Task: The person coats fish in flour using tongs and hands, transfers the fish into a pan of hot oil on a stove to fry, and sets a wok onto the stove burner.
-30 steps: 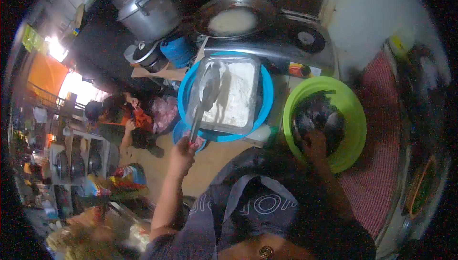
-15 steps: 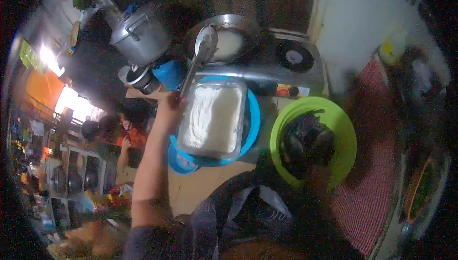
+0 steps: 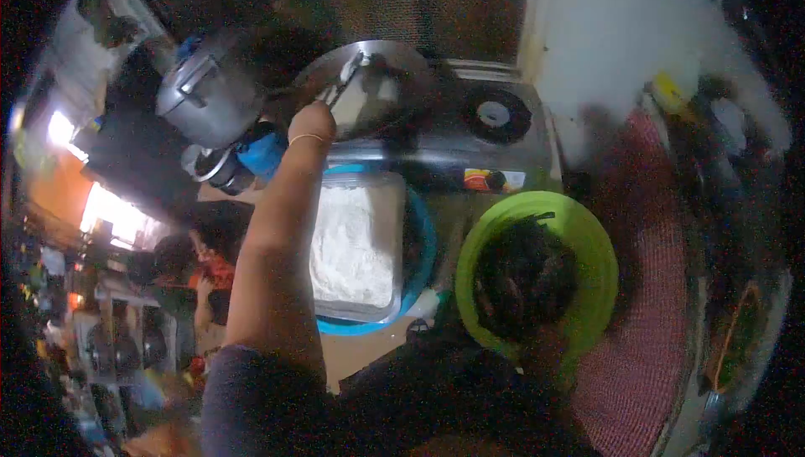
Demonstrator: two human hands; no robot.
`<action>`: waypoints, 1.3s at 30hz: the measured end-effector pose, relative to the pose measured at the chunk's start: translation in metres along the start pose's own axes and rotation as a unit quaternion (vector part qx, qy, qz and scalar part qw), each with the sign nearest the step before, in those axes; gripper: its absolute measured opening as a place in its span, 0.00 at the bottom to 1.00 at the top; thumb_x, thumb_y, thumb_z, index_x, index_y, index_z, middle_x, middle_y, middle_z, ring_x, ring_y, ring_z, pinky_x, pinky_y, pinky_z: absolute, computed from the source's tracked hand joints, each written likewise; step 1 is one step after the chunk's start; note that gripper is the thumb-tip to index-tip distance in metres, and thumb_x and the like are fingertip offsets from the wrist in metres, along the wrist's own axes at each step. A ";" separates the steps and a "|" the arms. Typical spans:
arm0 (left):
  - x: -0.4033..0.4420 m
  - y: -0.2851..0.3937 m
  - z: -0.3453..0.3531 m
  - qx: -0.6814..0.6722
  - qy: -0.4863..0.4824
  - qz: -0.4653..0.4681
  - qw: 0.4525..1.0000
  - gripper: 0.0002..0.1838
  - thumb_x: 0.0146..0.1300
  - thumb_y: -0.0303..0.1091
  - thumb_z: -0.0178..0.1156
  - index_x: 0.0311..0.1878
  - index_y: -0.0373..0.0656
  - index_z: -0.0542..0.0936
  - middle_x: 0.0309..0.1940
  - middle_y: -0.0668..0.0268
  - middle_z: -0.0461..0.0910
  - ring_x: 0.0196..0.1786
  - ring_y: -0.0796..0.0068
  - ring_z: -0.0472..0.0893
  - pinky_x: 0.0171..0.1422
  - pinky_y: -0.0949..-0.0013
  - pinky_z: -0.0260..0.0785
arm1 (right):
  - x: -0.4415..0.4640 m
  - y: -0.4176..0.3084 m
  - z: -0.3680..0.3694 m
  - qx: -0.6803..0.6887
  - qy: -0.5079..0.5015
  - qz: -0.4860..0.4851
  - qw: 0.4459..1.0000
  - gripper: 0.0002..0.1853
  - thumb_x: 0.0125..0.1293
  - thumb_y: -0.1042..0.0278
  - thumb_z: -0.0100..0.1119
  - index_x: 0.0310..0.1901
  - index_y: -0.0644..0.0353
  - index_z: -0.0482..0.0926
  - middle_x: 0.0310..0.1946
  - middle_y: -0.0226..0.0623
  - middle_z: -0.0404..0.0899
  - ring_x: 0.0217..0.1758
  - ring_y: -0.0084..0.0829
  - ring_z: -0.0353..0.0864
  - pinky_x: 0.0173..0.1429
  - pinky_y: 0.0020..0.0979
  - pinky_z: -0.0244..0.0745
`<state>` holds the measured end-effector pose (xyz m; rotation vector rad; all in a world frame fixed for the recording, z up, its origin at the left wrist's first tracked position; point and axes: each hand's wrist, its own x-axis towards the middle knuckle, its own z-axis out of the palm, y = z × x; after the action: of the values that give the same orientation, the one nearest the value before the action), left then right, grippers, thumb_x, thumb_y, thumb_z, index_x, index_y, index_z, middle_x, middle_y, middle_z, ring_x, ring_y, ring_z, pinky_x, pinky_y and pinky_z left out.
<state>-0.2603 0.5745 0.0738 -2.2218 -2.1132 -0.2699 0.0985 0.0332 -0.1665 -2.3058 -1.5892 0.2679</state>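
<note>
My left hand [image 3: 312, 124], with a thin band at its wrist, is closed round the handle of a metal ladle [image 3: 345, 81]. It is at the near left side of a wide pan [image 3: 411, 53] on the stove. White mixture [image 3: 377, 103] shows in the pan, partly in shadow. Below my forearm, a clear rectangular container [image 3: 397, 247] of white stuff [image 3: 352, 247] rests on a blue basin [image 3: 426, 247]. I cannot make out my right hand; a dark shape overlaps the near rim of the green basin [image 3: 608, 264].
A second burner [image 3: 495, 117] is on the stove's right. A lidded pot [image 3: 205, 101], a blue object [image 3: 260, 153] and a small dark container [image 3: 225, 173] stand left. Dark, unclear contents fill the green basin. Another person [image 3: 210, 277] is at left, near a red checked cloth [image 3: 641, 323] opposite.
My left hand has moved forward with the ladle, from beside the container to the pan. The view has shifted, so the container and basins appear lower and further left.
</note>
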 end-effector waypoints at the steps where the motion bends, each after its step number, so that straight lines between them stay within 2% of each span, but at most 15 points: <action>1: 0.007 0.001 0.004 0.005 -0.018 0.000 1.000 0.14 0.63 0.32 0.52 0.44 0.40 0.84 0.47 0.48 0.83 0.52 0.48 0.82 0.57 0.52 0.75 | -0.004 0.000 0.000 -0.008 -0.001 0.005 1.000 0.19 0.55 0.65 0.63 0.50 0.57 0.76 0.46 0.48 0.78 0.50 0.53 0.77 0.55 0.49 0.71; 6: 0.047 -0.012 0.055 0.048 -0.064 0.020 0.997 0.16 0.65 0.33 0.48 0.47 0.41 0.85 0.51 0.53 0.83 0.54 0.53 0.83 0.57 0.55 0.76 | -0.018 -0.005 -0.004 -0.041 -0.006 0.033 0.999 0.21 0.55 0.64 0.63 0.52 0.57 0.76 0.47 0.49 0.78 0.51 0.53 0.77 0.55 0.49 0.72; 10: 0.024 -0.003 0.020 0.072 -0.102 0.040 0.991 0.16 0.64 0.36 0.52 0.49 0.43 0.85 0.53 0.54 0.82 0.56 0.54 0.82 0.57 0.56 0.76 | -0.018 -0.012 -0.005 -0.052 -0.007 0.047 0.998 0.22 0.55 0.64 0.63 0.53 0.56 0.75 0.47 0.49 0.78 0.51 0.53 0.77 0.55 0.49 0.72; 22: 0.055 -0.011 0.034 0.090 -0.147 0.087 0.981 0.17 0.64 0.36 0.53 0.52 0.46 0.84 0.55 0.54 0.80 0.58 0.54 0.80 0.61 0.56 0.74 | -0.021 -0.021 -0.011 -0.087 -0.012 0.082 0.993 0.26 0.56 0.62 0.62 0.58 0.56 0.73 0.50 0.51 0.77 0.53 0.53 0.77 0.56 0.49 0.73; 26: 0.061 -0.021 0.028 0.051 -0.120 0.120 0.984 0.19 0.58 0.45 0.64 0.49 0.43 0.83 0.49 0.52 0.83 0.52 0.50 0.83 0.57 0.52 0.76 | -0.021 -0.032 -0.018 -0.089 0.062 0.036 0.993 0.27 0.56 0.62 0.63 0.59 0.56 0.73 0.49 0.51 0.78 0.51 0.53 0.78 0.54 0.49 0.74; 28: 0.074 -0.035 0.033 0.070 -0.130 0.158 0.976 0.22 0.58 0.46 0.65 0.51 0.42 0.82 0.50 0.51 0.82 0.52 0.49 0.82 0.58 0.51 0.75 | -0.009 -0.039 -0.031 0.020 -0.030 0.082 0.996 0.26 0.56 0.61 0.63 0.57 0.56 0.75 0.46 0.51 0.79 0.48 0.53 0.79 0.51 0.49 0.75; 29: 0.064 -0.033 0.017 0.072 -0.137 0.125 0.980 0.25 0.57 0.48 0.65 0.54 0.43 0.80 0.51 0.50 0.82 0.54 0.49 0.81 0.58 0.51 0.75 | -0.001 -0.042 -0.034 0.037 -0.039 0.083 0.995 0.24 0.56 0.61 0.62 0.55 0.57 0.76 0.45 0.51 0.79 0.47 0.53 0.80 0.50 0.49 0.76; 31: 0.072 -0.052 0.025 0.047 -0.126 0.167 0.977 0.17 0.62 0.39 0.58 0.49 0.41 0.84 0.52 0.48 0.81 0.55 0.48 0.81 0.60 0.52 0.73 | 0.012 -0.050 -0.037 0.028 -0.025 0.068 0.997 0.20 0.58 0.61 0.61 0.51 0.59 0.78 0.43 0.51 0.80 0.45 0.53 0.80 0.48 0.49 0.76; 32: 0.048 -0.042 0.001 0.095 -0.091 0.171 0.977 0.18 0.62 0.43 0.60 0.47 0.39 0.84 0.49 0.46 0.82 0.54 0.48 0.81 0.60 0.51 0.73 | 0.012 -0.055 -0.038 0.001 -0.005 0.055 0.998 0.18 0.59 0.61 0.60 0.49 0.60 0.79 0.42 0.51 0.81 0.45 0.53 0.81 0.47 0.49 0.76; 33: 0.060 -0.057 0.022 0.027 -0.085 0.123 0.988 0.19 0.63 0.44 0.58 0.45 0.37 0.83 0.46 0.45 0.82 0.52 0.47 0.82 0.55 0.51 0.74 | 0.006 -0.058 -0.040 -0.028 0.013 0.043 0.999 0.17 0.59 0.61 0.59 0.47 0.61 0.80 0.41 0.51 0.81 0.44 0.53 0.81 0.46 0.50 0.76; 35: 0.042 -0.069 0.025 -0.080 -0.055 0.146 0.985 0.19 0.63 0.44 0.58 0.44 0.36 0.83 0.43 0.43 0.82 0.47 0.48 0.83 0.50 0.53 0.73 | 0.000 -0.075 -0.053 0.023 -0.014 0.103 0.994 0.16 0.60 0.63 0.58 0.48 0.60 0.80 0.45 0.51 0.80 0.48 0.53 0.79 0.51 0.49 0.75; 36: 0.046 -0.087 0.038 -0.093 -0.091 0.168 0.977 0.19 0.64 0.42 0.59 0.48 0.35 0.81 0.40 0.45 0.83 0.42 0.50 0.84 0.45 0.55 0.72 | 0.004 -0.082 -0.060 0.050 -0.022 0.127 0.990 0.15 0.61 0.65 0.58 0.48 0.60 0.80 0.47 0.51 0.80 0.50 0.53 0.78 0.53 0.49 0.74; 37: 0.000 -0.065 0.014 -0.231 -0.006 0.156 0.960 0.16 0.65 0.39 0.60 0.49 0.37 0.80 0.31 0.56 0.83 0.31 0.61 0.82 0.36 0.60 0.72 | 0.011 -0.085 -0.069 0.077 -0.026 0.144 0.986 0.15 0.61 0.66 0.58 0.49 0.60 0.80 0.48 0.51 0.79 0.52 0.53 0.78 0.55 0.49 0.73; 38: -0.015 -0.064 0.018 -0.324 -0.032 0.112 0.939 0.15 0.66 0.39 0.61 0.48 0.39 0.79 0.30 0.60 0.82 0.28 0.66 0.79 0.33 0.63 0.70 | 0.013 -0.081 -0.075 0.106 -0.028 0.155 0.982 0.15 0.61 0.67 0.57 0.49 0.59 0.80 0.50 0.51 0.79 0.54 0.53 0.77 0.57 0.49 0.73; 39: -0.026 -0.066 0.026 -0.412 -0.054 0.065 0.907 0.13 0.66 0.38 0.61 0.48 0.40 0.79 0.28 0.64 0.80 0.25 0.71 0.77 0.30 0.67 0.68 | 0.008 -0.045 -0.054 0.021 -0.023 0.060 0.998 0.15 0.61 0.68 0.57 0.50 0.59 0.80 0.50 0.50 0.79 0.56 0.52 0.76 0.59 0.48 0.71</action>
<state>-0.3255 0.5571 0.0386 -2.8190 -2.1271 -1.2640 0.0806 0.0469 -0.0997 -2.3824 -1.4543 0.3806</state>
